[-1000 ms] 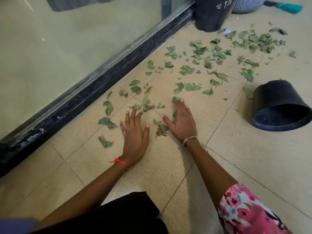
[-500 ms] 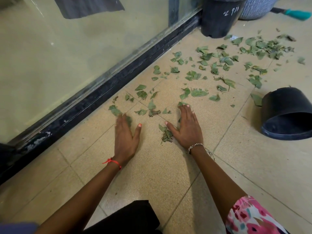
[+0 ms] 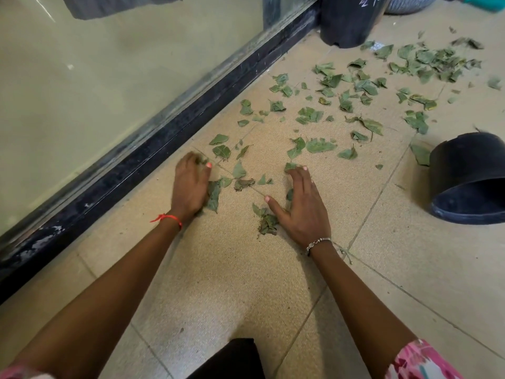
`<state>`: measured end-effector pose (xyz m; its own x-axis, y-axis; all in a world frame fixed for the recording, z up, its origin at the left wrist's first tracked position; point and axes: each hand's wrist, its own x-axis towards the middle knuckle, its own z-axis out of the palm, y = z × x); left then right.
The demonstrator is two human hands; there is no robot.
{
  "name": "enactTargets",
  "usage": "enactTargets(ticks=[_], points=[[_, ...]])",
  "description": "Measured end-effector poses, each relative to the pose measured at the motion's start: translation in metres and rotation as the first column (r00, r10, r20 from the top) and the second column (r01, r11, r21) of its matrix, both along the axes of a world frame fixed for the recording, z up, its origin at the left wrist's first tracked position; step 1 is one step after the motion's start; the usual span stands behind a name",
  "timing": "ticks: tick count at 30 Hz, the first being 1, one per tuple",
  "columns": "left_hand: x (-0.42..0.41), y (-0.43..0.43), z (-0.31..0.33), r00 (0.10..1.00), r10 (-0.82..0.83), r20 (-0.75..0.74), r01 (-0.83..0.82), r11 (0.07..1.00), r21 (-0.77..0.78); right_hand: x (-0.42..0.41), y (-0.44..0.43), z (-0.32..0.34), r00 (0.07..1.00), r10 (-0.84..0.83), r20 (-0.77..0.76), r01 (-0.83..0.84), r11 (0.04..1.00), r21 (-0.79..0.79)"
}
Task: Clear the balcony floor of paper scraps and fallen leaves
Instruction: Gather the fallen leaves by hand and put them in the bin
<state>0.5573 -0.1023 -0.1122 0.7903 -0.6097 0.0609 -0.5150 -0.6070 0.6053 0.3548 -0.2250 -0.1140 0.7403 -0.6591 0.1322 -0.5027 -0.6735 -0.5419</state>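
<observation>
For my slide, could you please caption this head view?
Both hands, left hand and right hand, rake scattered leaves together on the tiled floor near a tipped black bucket.

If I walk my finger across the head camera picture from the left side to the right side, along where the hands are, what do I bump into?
Glass panel → black floor rail → left hand → small leaf pile → right hand → tipped-over black pot.

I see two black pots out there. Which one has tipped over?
The black pot at the right edge lies on its side, its open mouth facing the camera. The other black pot, with white writing, stands upright by the glass door's track.
</observation>
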Motion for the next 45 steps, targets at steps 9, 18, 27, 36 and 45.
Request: enactTargets(ticks=[9, 18, 27, 36, 45], points=[[-0.069, -0.024, 0.009, 0.842, -0.271, -0.466, -0.014, 0.853, -0.522, -0.003, -0.004, 0.0, 0.968, -0.071, 0.242, 0.007, 0.966, 0.257], [-0.09, -0.029, 0.004, 0.83, -0.063, -0.554, -0.261, 0.834, -0.486, -0.019, 0.042, -0.005, 0.965, 0.139, -0.223, -0.162, 0.983, -0.09], [-0.055, -0.058, 0.024, 0.788, -0.188, -0.586, -0.197, 0.825, -0.53, 0.042, -0.004, -0.006, 0.977, -0.096, -0.19, 0.081, 0.993, -0.087], [-0.005, -0.099, -0.004, 0.99, 0.1, -0.101, -0.106, 0.993, -0.049, 0.052, -0.083, -0.009, 0.974, -0.18, -0.135, 0.159, 0.975, -0.153], [-0.048, -0.155, 0.002, 0.895, -0.189, -0.403, -0.003, 0.903, -0.43, 0.065, -0.107, -0.005, 0.797, -0.363, 0.483, 0.233, 0.922, 0.309]])
